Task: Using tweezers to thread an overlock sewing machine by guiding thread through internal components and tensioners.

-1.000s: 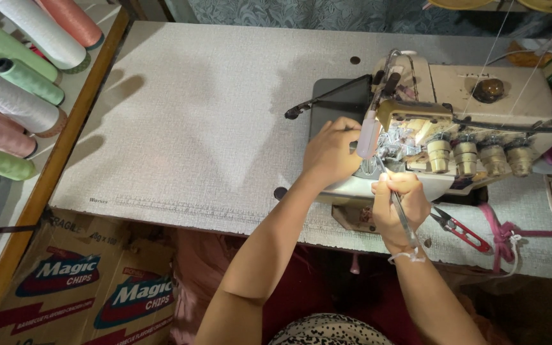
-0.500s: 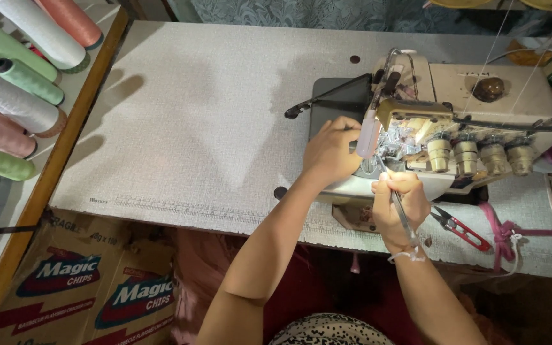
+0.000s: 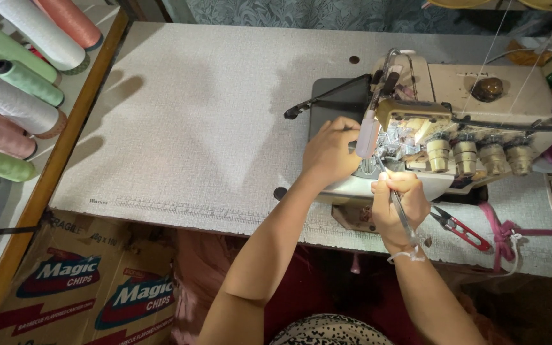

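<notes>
A cream overlock sewing machine stands on the white table at the right. My left hand rests against the machine's needle area, fingers curled by the presser foot; whether it pinches anything is hidden. My right hand is closed around thin metal tweezers, tip pointing up toward the needle area. A row of tension knobs sits just right of both hands.
Red-handled thread snips lie on the table right of my right hand, beside a pink cord. Several thread cones lie on a shelf at the left. Cardboard boxes stand below the table's front edge.
</notes>
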